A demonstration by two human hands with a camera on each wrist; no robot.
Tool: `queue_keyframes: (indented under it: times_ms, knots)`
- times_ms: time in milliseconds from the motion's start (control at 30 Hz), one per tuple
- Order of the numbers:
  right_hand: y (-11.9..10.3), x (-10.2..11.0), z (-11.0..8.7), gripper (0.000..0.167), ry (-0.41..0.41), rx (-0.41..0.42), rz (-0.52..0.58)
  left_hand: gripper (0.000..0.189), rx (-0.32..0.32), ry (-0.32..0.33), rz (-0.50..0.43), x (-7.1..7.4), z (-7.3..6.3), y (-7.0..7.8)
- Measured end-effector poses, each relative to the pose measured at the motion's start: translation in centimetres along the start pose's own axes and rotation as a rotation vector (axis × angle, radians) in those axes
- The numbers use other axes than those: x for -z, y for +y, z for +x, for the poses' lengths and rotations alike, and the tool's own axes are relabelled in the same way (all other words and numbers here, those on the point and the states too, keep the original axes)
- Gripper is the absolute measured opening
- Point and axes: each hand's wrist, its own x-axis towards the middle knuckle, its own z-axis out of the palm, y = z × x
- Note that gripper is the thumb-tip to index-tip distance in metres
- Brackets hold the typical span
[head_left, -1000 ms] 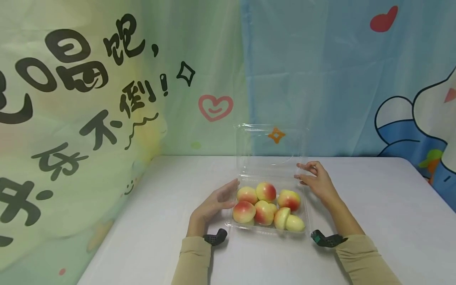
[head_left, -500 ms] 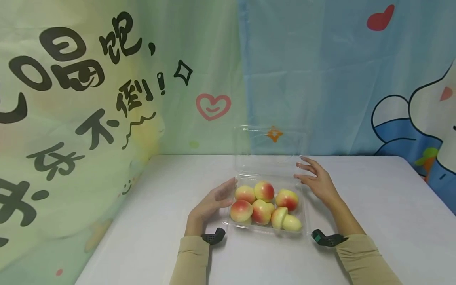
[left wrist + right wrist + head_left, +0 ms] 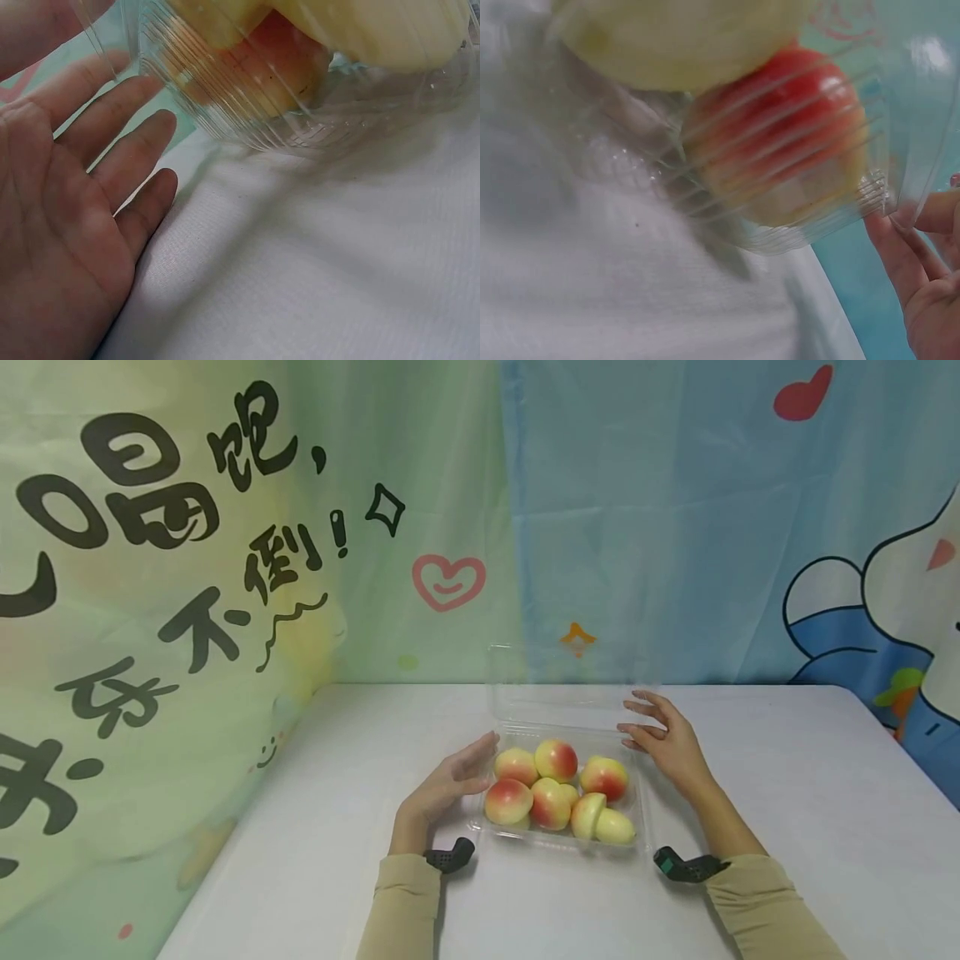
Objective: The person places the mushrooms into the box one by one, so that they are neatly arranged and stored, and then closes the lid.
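Observation:
A clear plastic clamshell box (image 3: pixel 525 837) lies on the table with its transparent lid (image 3: pixel 517 702) raised at the back. Several yellow-and-red peaches (image 3: pixel 508 802) fill it. A pale yellow, rounded piece (image 3: pixel 615 827) sits at the front right. My left hand (image 3: pixel 448 783) is beside the box's left wall, its fingers nearly straight; in the left wrist view the fingertips (image 3: pixel 166 120) are at the ribbed wall. At the back right corner, my right hand (image 3: pixel 671 743) pinches the rim between thumb and finger, as the right wrist view shows.
The table (image 3: pixel 352 735) has a white cloth. Behind it hangs a printed curtain (image 3: pixel 450 485) in green and blue. Dark cameras (image 3: pixel 452 856) are strapped to both wrists.
The lid's top edge has dropped in the head view, so the lid is tilted more. Both hands stay almost in place. The head view has shifted slightly.

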Motion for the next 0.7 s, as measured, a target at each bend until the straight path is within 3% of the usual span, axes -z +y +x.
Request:
queue_keyframes:
  times_ms: [267,467,567,700]
  knots:
    - [-0.2,-0.3,-0.2,0.051,0.002,0.014,0.075,0.077,-0.005,-0.004,0.005,0.2,0.2,-0.4]
    - [-0.4,-0.4,-0.3,0.042,-0.004,0.017,0.053,0.075,-0.014,0.023,0.012,0.6,0.7,-2.2]
    - [-0.5,-0.4,-0.4,0.042,-0.013,0.023,0.024,0.071,-0.012,0.049,0.032,0.7,0.9,-2.7]
    - [-0.5,-0.2,-0.6,0.04,0.006,0.066,-0.117,0.057,0.012,0.096,0.037,0.4,1.0,-2.8]
